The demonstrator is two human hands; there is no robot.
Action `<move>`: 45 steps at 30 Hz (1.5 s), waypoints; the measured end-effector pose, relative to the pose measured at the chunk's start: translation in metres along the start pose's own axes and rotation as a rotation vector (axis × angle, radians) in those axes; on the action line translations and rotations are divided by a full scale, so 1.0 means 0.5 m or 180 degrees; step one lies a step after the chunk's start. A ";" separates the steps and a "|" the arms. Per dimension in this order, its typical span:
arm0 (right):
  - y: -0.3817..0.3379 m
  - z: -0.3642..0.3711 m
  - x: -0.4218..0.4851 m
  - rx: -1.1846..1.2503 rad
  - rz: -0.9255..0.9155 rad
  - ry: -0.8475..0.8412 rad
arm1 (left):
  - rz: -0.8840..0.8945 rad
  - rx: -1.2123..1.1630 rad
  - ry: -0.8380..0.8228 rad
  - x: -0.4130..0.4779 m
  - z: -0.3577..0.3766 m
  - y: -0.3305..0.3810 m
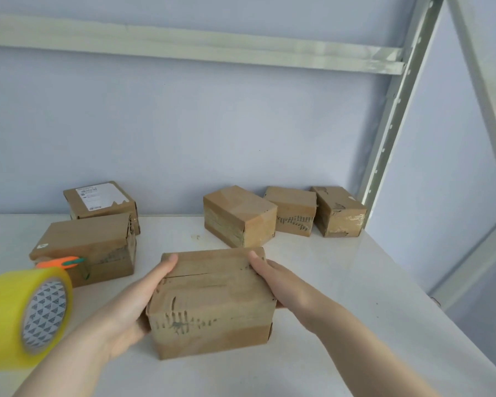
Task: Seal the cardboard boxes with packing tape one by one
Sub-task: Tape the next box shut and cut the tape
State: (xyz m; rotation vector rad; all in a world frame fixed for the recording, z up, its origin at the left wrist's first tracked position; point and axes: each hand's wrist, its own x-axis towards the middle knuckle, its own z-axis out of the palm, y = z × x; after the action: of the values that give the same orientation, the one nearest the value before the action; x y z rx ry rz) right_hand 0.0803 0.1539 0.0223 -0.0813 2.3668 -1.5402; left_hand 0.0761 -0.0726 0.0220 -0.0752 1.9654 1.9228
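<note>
A worn cardboard box (pixel 212 302) sits on the white table (pixel 341 296) in front of me, its top flaps closed with a seam showing. My left hand (pixel 138 305) lies against its left side, fingers straight along the edge. My right hand (pixel 281 285) lies flat against its right side. A yellow roll of packing tape (pixel 20 316) stands at the near left, with an orange cutter (pixel 60 262) just behind it.
Two boxes stand at the left, one (pixel 83 247) near the tape and a labelled one (pixel 100 203) behind it. Three more boxes (pixel 238 216) (pixel 291 210) (pixel 340 212) line the back right by the wall. A metal shelf upright (pixel 390 116) rises at the right.
</note>
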 end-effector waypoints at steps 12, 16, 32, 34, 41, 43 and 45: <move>0.058 -0.004 -0.072 0.0369 -0.0881 -0.0202 | 0.0691 -0.0372 0.0230 -0.025 -0.009 -0.061; 0.043 0.026 -0.043 0.1526 -0.0327 0.0145 | 0.0340 -0.0681 0.0176 -0.012 0.026 -0.068; 0.060 0.027 -0.027 0.1811 -0.0808 0.0373 | 0.1126 -0.0879 0.0350 -0.001 0.058 -0.053; 0.044 0.017 -0.035 0.1124 -0.1364 0.0420 | 0.1868 0.0099 0.0245 -0.008 0.030 -0.041; 0.028 -0.015 -0.075 -0.0924 -0.2151 0.0520 | 0.2564 0.2321 -0.0084 -0.042 -0.027 -0.024; -0.004 -0.019 -0.079 -0.1003 -0.2113 0.0735 | 0.2624 0.2404 0.0082 -0.049 -0.019 0.006; -0.042 -0.013 -0.062 -0.1448 -0.2156 0.0933 | 0.2625 0.2523 0.0367 -0.039 0.006 0.045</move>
State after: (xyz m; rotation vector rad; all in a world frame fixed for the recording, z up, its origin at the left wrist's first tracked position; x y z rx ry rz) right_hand 0.1054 0.1574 0.0507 -0.8948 3.0899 -1.2674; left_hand 0.0881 -0.0730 0.0493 0.9842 2.9786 1.3310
